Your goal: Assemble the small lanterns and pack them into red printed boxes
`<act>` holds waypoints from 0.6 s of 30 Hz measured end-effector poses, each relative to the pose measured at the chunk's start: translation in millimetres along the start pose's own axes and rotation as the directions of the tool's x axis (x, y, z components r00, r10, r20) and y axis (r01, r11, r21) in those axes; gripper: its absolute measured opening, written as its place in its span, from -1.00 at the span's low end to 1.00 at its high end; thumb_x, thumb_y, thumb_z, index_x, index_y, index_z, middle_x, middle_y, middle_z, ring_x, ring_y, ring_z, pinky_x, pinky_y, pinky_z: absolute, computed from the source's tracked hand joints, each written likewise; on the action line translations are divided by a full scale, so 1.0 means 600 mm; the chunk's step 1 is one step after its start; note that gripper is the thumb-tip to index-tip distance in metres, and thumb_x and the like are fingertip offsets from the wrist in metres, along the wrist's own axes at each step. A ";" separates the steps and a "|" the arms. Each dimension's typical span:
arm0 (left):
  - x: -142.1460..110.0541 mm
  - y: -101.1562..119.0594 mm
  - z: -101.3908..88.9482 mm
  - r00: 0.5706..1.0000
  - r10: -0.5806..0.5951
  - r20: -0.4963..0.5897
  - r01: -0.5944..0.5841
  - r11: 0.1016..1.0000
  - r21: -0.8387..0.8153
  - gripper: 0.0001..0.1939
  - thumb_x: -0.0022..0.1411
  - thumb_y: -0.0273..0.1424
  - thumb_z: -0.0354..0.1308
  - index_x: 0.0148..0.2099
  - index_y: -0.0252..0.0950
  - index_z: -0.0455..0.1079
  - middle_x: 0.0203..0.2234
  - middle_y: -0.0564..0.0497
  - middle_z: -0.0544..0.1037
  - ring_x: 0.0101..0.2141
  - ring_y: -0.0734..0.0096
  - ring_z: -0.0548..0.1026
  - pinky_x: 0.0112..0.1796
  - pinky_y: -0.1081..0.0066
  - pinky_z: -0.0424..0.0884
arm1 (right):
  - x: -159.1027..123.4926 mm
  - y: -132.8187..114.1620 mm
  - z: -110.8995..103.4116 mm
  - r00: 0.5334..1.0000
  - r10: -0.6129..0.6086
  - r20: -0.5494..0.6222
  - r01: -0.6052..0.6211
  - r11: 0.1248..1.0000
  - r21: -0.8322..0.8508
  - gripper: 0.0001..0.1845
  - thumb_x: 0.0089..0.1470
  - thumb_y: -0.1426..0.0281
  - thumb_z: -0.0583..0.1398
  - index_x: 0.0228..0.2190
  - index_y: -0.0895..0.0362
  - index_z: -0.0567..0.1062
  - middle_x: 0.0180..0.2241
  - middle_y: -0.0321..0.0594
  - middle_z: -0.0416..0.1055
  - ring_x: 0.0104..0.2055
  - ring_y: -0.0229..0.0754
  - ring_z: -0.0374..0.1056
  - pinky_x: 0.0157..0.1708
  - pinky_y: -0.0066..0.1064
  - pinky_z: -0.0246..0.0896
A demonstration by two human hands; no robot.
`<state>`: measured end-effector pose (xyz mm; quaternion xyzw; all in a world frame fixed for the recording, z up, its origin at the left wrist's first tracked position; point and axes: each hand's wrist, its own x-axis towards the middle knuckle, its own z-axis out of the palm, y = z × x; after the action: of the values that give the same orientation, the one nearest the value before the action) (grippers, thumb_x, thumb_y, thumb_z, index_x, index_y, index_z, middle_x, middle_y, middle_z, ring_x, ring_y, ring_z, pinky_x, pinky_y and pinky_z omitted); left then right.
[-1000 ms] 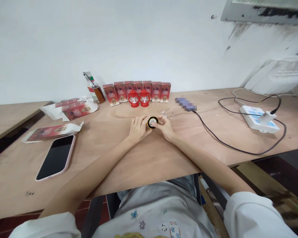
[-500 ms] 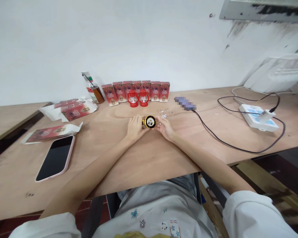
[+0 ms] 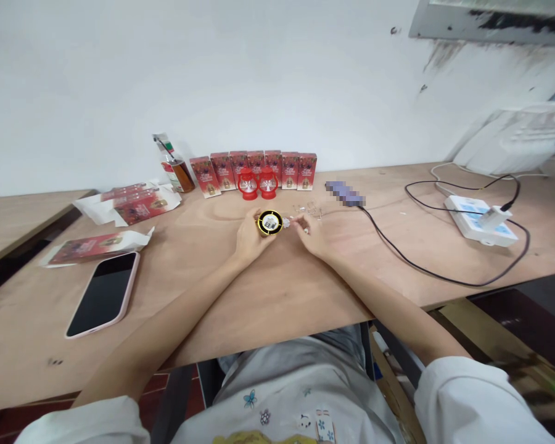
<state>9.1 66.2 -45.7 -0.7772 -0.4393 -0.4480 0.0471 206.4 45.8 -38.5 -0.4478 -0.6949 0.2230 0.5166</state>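
My left hand (image 3: 250,237) is closed around a small gold-coloured lantern, its round underside (image 3: 270,222) turned toward me. That underside has a black ring with a yellow rim and a whitish recess with small dark parts in the middle. Just to the right, my right hand (image 3: 309,235) pinches a small whitish disc (image 3: 285,222) between thumb and fingertips, apart from the lantern. Behind the hands stand two red lanterns (image 3: 248,184), upright side by side. Several small wire-like metal pieces (image 3: 315,211) lie beyond my right hand.
Several red printed boxes (image 3: 272,161) stand along the wall. At left are a bottle (image 3: 180,176), flattened red packaging (image 3: 143,208) and a phone (image 3: 102,296). To the right, a blurred purple object (image 3: 345,193) with a black cable (image 3: 398,251) lies near a white power strip (image 3: 481,220).
The lantern has moved slightly left in my left hand, its underside tilted more toward me. My right hand has drawn off its edge, with the whitish disc now showing at the fingertips.
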 end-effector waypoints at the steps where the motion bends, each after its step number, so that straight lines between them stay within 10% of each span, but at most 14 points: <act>1: -0.001 -0.002 0.002 0.999 -0.024 -0.040 0.023 1.000 -0.009 -0.28 0.01 -0.23 0.29 0.14 -0.32 0.05 -0.08 -0.19 0.43 -0.10 0.13 0.48 -0.16 0.25 0.43 | 0.000 0.002 -0.005 0.994 -0.095 0.063 0.105 0.977 -0.186 -0.84 0.08 0.38 0.09 -0.30 0.14 0.43 -0.27 -0.11 0.47 -0.18 -0.07 0.36 -0.12 -0.18 0.23; 6: -0.002 -0.001 0.007 0.995 -0.051 -0.083 0.052 0.999 0.013 -0.32 0.09 -0.12 0.23 0.12 -0.33 0.06 -0.08 -0.22 0.42 -0.11 0.11 0.50 -0.20 0.23 0.45 | -0.002 0.010 -0.009 0.950 -0.124 0.286 0.283 0.725 -0.628 -0.58 0.06 0.49 0.11 -0.01 0.24 0.35 -0.04 0.10 0.43 0.06 0.11 0.24 -0.04 -0.09 0.12; 18: 0.003 0.007 -0.004 0.994 0.107 -0.017 -0.106 0.994 0.038 -0.49 0.08 -0.13 0.24 -0.04 -0.29 0.18 -0.22 -0.11 0.40 -0.19 0.14 0.46 -0.23 0.23 0.44 | -0.005 -0.007 -0.008 0.921 -0.112 0.374 0.357 0.630 -0.689 -0.69 0.19 0.35 0.05 -0.10 0.19 0.45 -0.06 0.00 0.45 0.01 0.07 0.23 -0.05 -0.16 0.05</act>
<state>11.1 63.9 -41.5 -0.7943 -0.4050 -0.4438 0.0893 209.4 40.6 -35.2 -0.4852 -0.8463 -0.0869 0.2022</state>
